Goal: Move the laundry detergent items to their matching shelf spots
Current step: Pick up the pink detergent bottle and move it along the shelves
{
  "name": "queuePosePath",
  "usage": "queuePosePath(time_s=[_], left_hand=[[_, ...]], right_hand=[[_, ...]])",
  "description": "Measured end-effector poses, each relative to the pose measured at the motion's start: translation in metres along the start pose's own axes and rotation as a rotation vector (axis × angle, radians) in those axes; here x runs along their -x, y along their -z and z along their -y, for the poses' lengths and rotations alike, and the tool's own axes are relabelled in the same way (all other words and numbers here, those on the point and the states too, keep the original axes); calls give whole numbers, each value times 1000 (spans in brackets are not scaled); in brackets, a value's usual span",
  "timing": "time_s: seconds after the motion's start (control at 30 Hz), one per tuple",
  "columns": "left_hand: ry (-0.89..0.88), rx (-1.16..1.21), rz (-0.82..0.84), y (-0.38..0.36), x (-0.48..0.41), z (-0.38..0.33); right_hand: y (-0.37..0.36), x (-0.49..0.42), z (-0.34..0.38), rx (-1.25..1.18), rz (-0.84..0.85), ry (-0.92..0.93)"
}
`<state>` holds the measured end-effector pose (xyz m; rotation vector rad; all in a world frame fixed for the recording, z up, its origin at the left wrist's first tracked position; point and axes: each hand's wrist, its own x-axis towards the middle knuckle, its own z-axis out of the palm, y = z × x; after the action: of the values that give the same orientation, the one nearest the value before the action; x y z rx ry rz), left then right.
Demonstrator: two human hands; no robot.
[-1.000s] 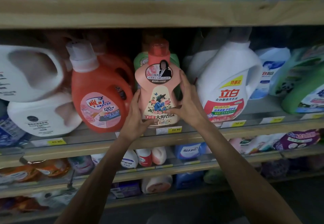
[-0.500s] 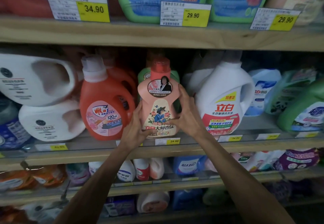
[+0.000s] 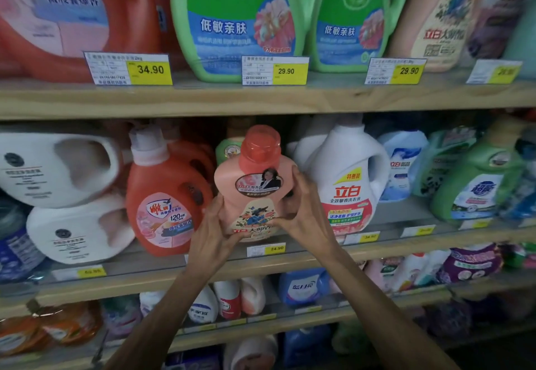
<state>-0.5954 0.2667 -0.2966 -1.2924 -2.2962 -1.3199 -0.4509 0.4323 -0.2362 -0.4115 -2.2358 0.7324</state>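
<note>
Two bare forearms reach up from below, and both hands are wrapped round one pink detergent bottle point(image 3: 255, 192) with a red cap. The left hand point(image 3: 213, 232) cups its lower left side, fingers curled under the base; the right hand point(image 3: 303, 210) presses against its right flank, thumb across the front label. The bottle stands upright at the front of the middle shelf point(image 3: 290, 262), just above a 24.90 price tag point(image 3: 266, 249); whether its base rests on the shelf, I cannot tell. It sits between an orange jug point(image 3: 166, 195) on the left and a white jug point(image 3: 346, 178) on the right. Further up, a similar pink bottle point(image 3: 441, 16) stands on the top shelf point(image 3: 261, 98) beside the green jugs point(image 3: 240, 21). I'd say the bottle is being gripped for moving; next it likely needs lifting clear toward that matching spot.
</note>
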Motion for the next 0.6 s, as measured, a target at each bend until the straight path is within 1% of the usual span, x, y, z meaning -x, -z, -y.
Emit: queuePosePath(time_s=[0.17, 0.37, 0.6], left_hand=[[60, -13, 79, 17, 9, -21], [136, 27, 178, 45, 18, -57], [106, 112, 242, 71, 27, -111]], right_hand=[[17, 15, 13, 36, -11, -1], [50, 33, 50, 76, -2, -95], [106, 50, 90, 145, 25, -195]])
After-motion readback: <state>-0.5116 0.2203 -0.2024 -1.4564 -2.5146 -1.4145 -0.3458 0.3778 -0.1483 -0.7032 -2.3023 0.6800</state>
